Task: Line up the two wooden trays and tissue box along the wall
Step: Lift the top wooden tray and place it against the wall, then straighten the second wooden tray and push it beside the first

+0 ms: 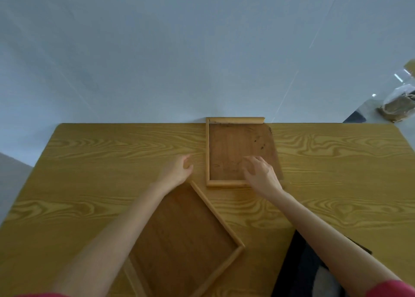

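A small wooden tray [233, 144] lies against the wall at the table's far edge, squared to it; its right rim looks absent. My right hand [260, 173] rests on its near right corner, fingers curled on the tray floor. A larger wooden tray [186, 236] lies turned at an angle near the front edge, partly under my left forearm. My left hand [177, 171] hovers over the table just left of the small tray, fingers loosely bent, holding nothing. A dark object [298, 265] with a pale patch sits at the front right, under my right arm; I cannot tell if it is the tissue box.
The wood-grain table [101, 162] butts against a pale wall [179, 61]. Beyond its right end, on the floor, stands a clear plastic bag with brown contents [399, 108].
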Demonstrator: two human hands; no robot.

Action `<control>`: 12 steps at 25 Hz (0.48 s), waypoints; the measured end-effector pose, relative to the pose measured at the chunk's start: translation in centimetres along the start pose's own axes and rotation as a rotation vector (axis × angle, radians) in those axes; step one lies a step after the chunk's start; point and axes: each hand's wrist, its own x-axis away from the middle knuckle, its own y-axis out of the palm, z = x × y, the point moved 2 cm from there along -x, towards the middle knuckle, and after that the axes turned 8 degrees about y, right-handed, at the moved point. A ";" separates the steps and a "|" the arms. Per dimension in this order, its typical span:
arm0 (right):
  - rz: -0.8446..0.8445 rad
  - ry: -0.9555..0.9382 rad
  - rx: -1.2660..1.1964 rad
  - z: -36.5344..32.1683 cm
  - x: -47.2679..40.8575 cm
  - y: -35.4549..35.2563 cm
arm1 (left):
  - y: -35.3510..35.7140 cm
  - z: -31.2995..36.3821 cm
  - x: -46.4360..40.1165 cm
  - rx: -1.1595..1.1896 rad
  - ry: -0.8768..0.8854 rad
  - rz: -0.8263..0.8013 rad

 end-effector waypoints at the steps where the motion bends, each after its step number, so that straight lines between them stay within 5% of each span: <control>1: -0.015 -0.023 -0.003 -0.5 1.4 0.6 | -0.2 -0.7 1.1 -0.007 -0.011 -0.007; 12: -0.215 0.073 0.181 -1.1 8.9 7.5 | -0.6 -8.5 9.7 -0.278 -0.152 -0.014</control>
